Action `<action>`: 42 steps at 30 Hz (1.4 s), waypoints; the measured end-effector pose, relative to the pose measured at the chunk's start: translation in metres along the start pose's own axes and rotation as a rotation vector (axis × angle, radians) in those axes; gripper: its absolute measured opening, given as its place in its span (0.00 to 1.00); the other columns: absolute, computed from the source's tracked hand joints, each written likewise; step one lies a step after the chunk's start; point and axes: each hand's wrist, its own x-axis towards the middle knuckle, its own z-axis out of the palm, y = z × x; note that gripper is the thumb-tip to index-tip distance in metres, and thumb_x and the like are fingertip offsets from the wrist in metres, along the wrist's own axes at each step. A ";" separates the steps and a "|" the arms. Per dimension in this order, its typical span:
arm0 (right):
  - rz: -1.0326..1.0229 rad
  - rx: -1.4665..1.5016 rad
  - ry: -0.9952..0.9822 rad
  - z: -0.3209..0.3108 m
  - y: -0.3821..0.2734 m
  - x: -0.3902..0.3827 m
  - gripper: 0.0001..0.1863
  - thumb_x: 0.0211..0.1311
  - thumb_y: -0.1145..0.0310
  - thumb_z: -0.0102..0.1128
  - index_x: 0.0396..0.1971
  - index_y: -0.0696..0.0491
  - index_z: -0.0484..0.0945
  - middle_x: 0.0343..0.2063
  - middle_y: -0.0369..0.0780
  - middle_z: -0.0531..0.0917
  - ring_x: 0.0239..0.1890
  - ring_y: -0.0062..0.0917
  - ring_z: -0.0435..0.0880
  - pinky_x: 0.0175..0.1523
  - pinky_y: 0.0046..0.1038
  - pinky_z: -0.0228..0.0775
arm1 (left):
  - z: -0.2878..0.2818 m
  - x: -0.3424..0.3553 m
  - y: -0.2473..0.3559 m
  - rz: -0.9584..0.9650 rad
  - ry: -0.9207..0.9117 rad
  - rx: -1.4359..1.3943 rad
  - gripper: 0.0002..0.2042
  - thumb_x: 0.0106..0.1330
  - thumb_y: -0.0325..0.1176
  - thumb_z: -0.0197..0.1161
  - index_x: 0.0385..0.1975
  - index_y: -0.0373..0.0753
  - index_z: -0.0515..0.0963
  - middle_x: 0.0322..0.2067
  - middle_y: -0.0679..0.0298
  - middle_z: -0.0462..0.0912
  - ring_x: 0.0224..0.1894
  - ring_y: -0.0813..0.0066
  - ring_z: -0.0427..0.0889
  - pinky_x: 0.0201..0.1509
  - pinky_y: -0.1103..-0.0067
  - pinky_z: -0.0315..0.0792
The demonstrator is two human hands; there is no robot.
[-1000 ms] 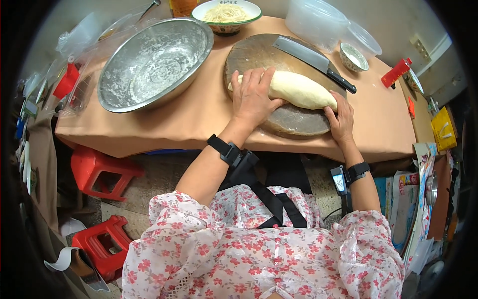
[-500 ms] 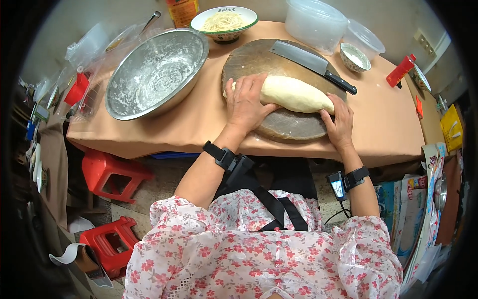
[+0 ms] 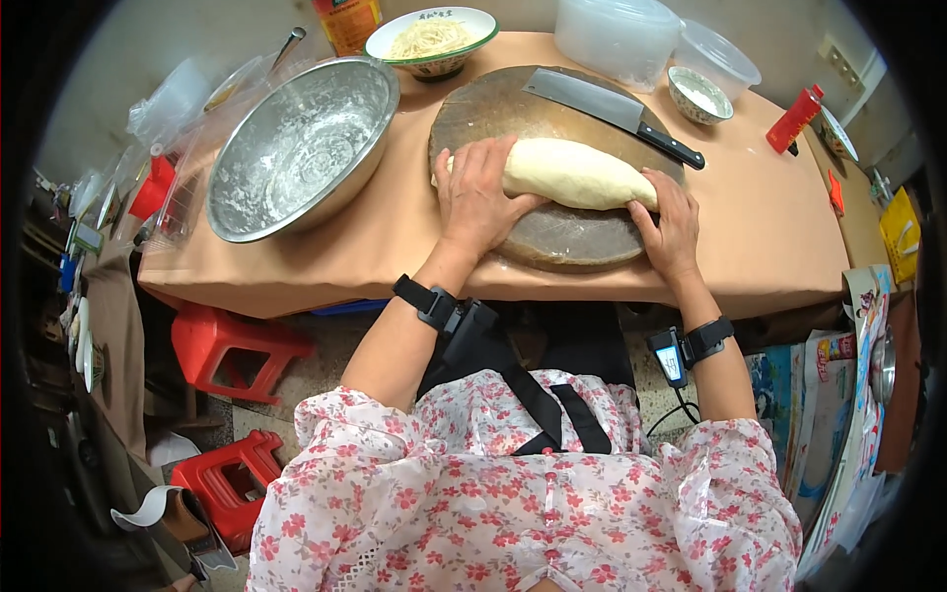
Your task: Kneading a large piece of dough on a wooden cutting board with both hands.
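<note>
A thick, pale log of dough (image 3: 572,174) lies across a round wooden chopping board (image 3: 577,244). My left hand (image 3: 480,193) curves over its left end, fingers on top and thumb along the near side. A bit of dough shows left of those fingers. At the opposite tip, my right hand (image 3: 673,219) is wrapped round the dough, with the thumb on the near side. Behind the log, a cleaver (image 3: 584,99) rests on the board, its black handle reaching past the right edge.
Left of the board stands a large, flour-dusted metal bowl (image 3: 304,148). Farther back are a bowl of shredded pale food (image 3: 434,61), a clear plastic tub (image 3: 614,41) and a small bowl of white powder (image 3: 699,99). A red bottle (image 3: 795,118) stands right. Red stools (image 3: 232,345) are below the table.
Both hands keep their hold on the dough, with hardly any movement against the board. The whole view has shifted slightly.
</note>
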 end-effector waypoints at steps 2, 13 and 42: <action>-0.004 0.003 0.001 0.000 -0.001 -0.001 0.25 0.60 0.53 0.60 0.52 0.53 0.76 0.53 0.42 0.80 0.59 0.36 0.75 0.62 0.37 0.57 | -0.001 -0.001 0.001 -0.005 0.002 -0.013 0.36 0.44 0.46 0.77 0.56 0.45 0.73 0.51 0.62 0.78 0.57 0.62 0.72 0.68 0.57 0.52; 0.016 0.012 -0.029 -0.003 -0.003 0.000 0.24 0.60 0.52 0.59 0.52 0.52 0.76 0.53 0.42 0.80 0.60 0.36 0.74 0.63 0.37 0.56 | -0.004 -0.001 0.004 -0.022 0.009 -0.031 0.35 0.45 0.45 0.77 0.56 0.45 0.73 0.51 0.61 0.79 0.58 0.60 0.73 0.67 0.57 0.52; 0.022 0.007 -0.040 -0.002 -0.003 0.000 0.25 0.60 0.54 0.60 0.53 0.53 0.75 0.54 0.42 0.79 0.60 0.36 0.74 0.63 0.37 0.56 | -0.003 0.000 0.004 -0.029 0.021 -0.035 0.35 0.44 0.43 0.78 0.55 0.45 0.74 0.50 0.62 0.79 0.57 0.61 0.73 0.67 0.57 0.53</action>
